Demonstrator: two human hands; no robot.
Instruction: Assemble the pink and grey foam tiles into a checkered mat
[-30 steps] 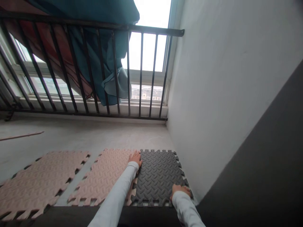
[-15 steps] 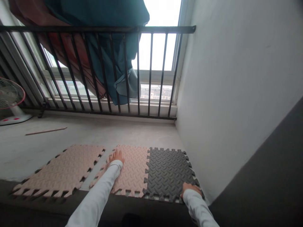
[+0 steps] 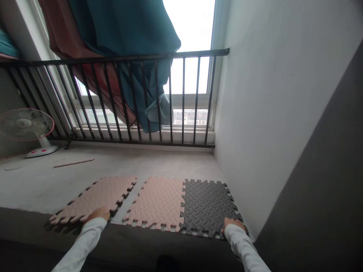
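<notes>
The left pink foam mat [image 3: 95, 198] now carries the left grip [image 3: 98, 214], spread flat, instead of the middle pink mat [image 3: 155, 204]; the right grip [image 3: 234, 224] stays spread on the black mat [image 3: 205, 207].

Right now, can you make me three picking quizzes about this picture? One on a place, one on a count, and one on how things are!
1. What is the right hand on?
A) the dark grey foam mat
B) the black railing
C) the fan

2. How many pink foam mats are there?
A) one
B) two
C) four

3. How do the middle pink mat and the grey mat lie?
A) joined edge to edge
B) far apart
C) stacked

1: A, the fingers lie on its near edge.
2: B, one left, one middle.
3: A, their puzzle edges meet.
</notes>
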